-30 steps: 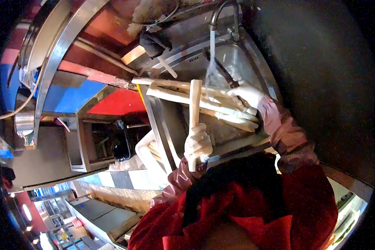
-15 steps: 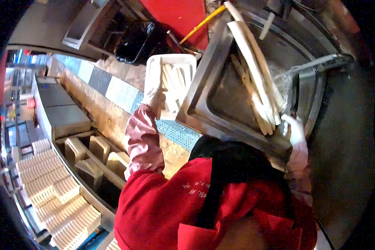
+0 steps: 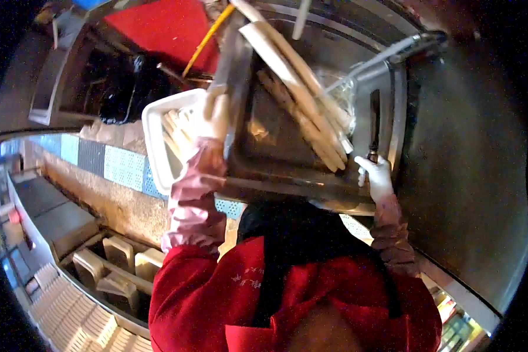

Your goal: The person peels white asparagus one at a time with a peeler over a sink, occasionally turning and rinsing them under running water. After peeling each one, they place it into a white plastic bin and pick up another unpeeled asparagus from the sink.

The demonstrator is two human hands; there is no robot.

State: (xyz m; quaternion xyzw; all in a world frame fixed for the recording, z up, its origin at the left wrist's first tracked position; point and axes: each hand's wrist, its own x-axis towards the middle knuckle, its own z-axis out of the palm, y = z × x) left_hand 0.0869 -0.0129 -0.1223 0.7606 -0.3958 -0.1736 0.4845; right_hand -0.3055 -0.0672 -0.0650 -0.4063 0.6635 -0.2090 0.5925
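My right hand (image 3: pixel 378 177), in a white glove, is closed around the handle of a knife (image 3: pixel 375 120) over the right side of the metal sink (image 3: pixel 264 189). The dark blade points away from me. Beside it, long pale stalks (image 3: pixel 287 73) lie slantwise across the sink, some with brownish skin. My left hand (image 3: pixel 212 120), also gloved, is between the white tub (image 3: pixel 150 132) and the sink's left edge. Its fingers are blurred, and I cannot tell whether they hold anything. Shorter pale pieces (image 3: pixel 179 130) lie inside the tub.
A faucet (image 3: pixel 393 50) reaches over the sink from the right. A black bag (image 3: pixel 123 94) and a yellow stick (image 3: pixel 208 41) are beyond the tub. Stacked cream-coloured trays (image 3: pixel 82 311) stand at lower left, near a counter well with upright containers (image 3: pixel 117 255).
My left hand has moved from the tub's near side towards the sink's left edge. The camera view has turned, shifting the sink leftwards. My right hand stays on the knife.
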